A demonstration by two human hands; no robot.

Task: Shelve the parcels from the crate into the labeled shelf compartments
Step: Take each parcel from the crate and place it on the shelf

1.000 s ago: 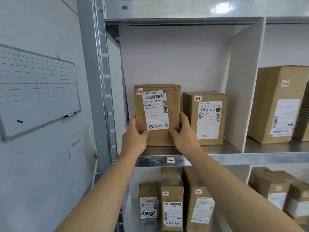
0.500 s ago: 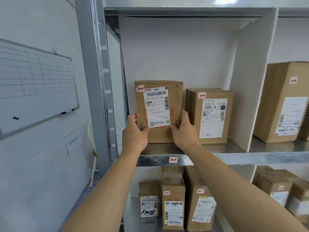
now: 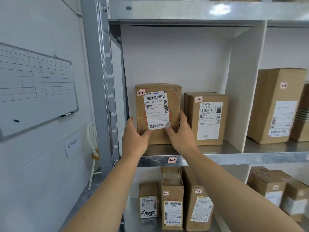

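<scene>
Parcel with the white EMS sticker stands upright on the steel shelf, in the left compartment, close to the front edge. Its little red tag reads 1-1, and so does the shelf tag just below it, so this looks like the right home. Your left hand holds the left side of the parcel, with the thumb pressed on the front. Your right hand holds the right side the same way, and its fingers sit in the thin gap next to the second parcel. Watch that gap. If you push to the right, your fingers could get squeezed, or the second parcel could get bumped and turn. Your parcel is taller than it is wide and sits near the edge. If you pull your hands away fast, it could tip forward and fall off the shelf. I think you should slide it back a bit, then let go slowly.
</scene>
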